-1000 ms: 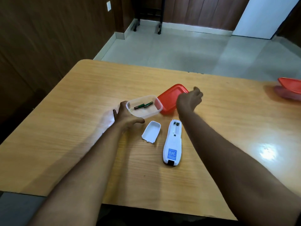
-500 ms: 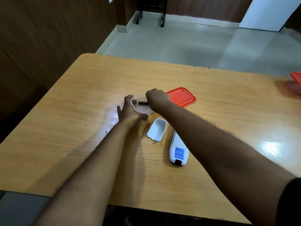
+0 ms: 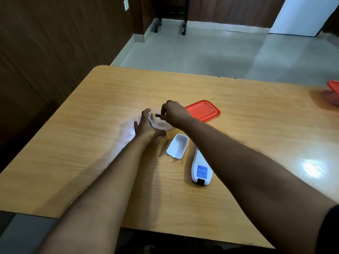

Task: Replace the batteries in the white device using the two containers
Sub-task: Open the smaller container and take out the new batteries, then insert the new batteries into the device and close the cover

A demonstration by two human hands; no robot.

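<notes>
A wooden table (image 3: 256, 114) fills the view. On it, right of centre, lies the white device (image 3: 200, 169) on its face, blue label up, its upper part hidden under the person's right forearm. Just beyond sits a red lid (image 3: 203, 110), flat on the wood. A second container (image 3: 333, 91) with a red lid shows at the far right edge. The detached white battery cover (image 3: 177, 146) lies hollow side up, just left of the device. The left hand (image 3: 146, 125), fingers spread, cups the near side of the clear container (image 3: 160, 123). Over that container the right hand (image 3: 173, 112) pinches a dark battery (image 3: 158, 115) between its fingertips.
</notes>
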